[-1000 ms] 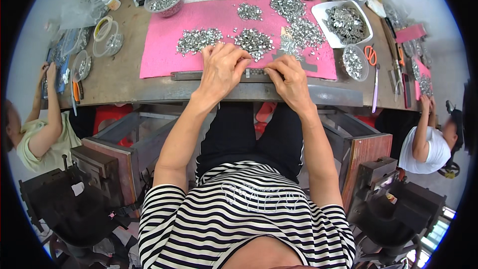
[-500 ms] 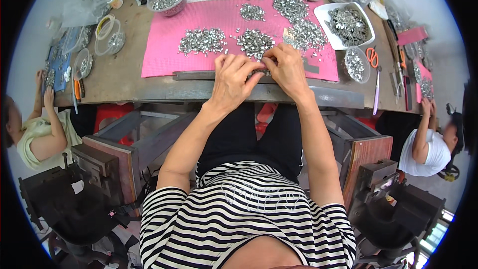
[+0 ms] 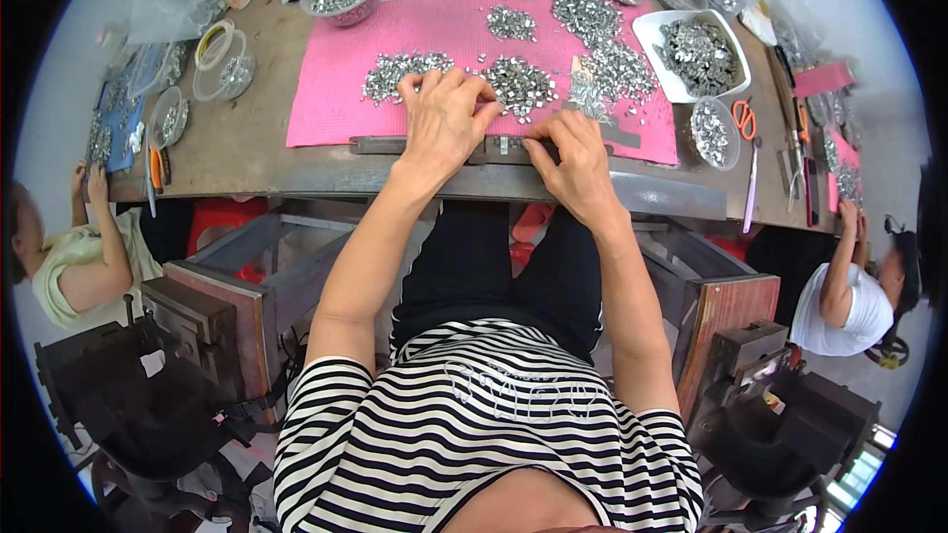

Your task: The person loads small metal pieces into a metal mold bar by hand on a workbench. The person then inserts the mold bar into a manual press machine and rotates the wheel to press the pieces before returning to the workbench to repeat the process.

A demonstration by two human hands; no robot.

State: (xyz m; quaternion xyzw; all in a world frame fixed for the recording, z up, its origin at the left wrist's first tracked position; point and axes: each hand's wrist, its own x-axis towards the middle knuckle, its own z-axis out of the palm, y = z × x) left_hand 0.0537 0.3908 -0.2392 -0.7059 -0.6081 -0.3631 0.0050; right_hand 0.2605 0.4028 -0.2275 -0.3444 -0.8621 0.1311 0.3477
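My left hand [image 3: 440, 123] hovers over the pink mat with fingers bent and spread, thumb apart. It sits between a pile of small silver metal pieces [image 3: 403, 79] and a middle pile [image 3: 519, 87]. My right hand [image 3: 575, 160] is at the table's front edge, thumb and index finger drawn together at a dark metal bar [image 3: 380, 145]. Whatever those fingertips hold is hidden. One small silver piece [image 3: 505, 145] shows on the bar between my hands. Beside my right hand lie flat silver strips [image 3: 590, 97].
Further piles [image 3: 585, 17] cover the mat [image 3: 439, 35]. A white square tray [image 3: 647, 35] and a clear round tub [image 3: 713, 133] of metal pieces stand right, near orange-handled scissors [image 3: 744, 118] and a purple-handled tool [image 3: 752, 183]. Another person works at each side.
My hands have moved apart. The left has gone up toward the piles, while the right has shifted slightly down along the bar, uncovering the small silver piece.
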